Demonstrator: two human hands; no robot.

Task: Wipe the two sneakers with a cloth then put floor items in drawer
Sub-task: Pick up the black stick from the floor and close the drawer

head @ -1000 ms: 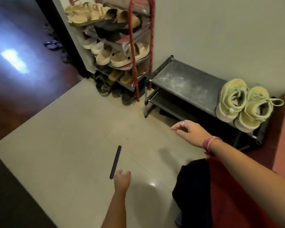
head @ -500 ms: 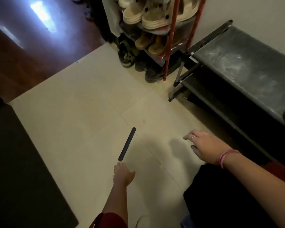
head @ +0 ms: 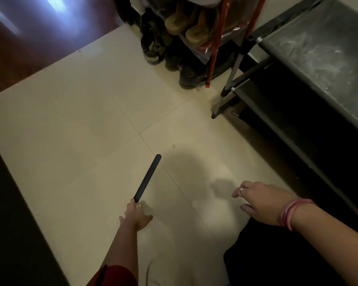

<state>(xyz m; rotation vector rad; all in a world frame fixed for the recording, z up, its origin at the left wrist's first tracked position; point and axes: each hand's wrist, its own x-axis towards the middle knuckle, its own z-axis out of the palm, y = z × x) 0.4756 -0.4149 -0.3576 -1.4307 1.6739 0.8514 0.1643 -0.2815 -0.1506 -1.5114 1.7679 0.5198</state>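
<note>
While left hand touches black stick, right hand hovering

— What's different from a second ago?
— The left hand has reached the near end of the black stick on the floor; its fingertips now touch it, where before there was a gap.
— And the other?
— The right hand has dropped lower, away from the grey shelf.
</note>
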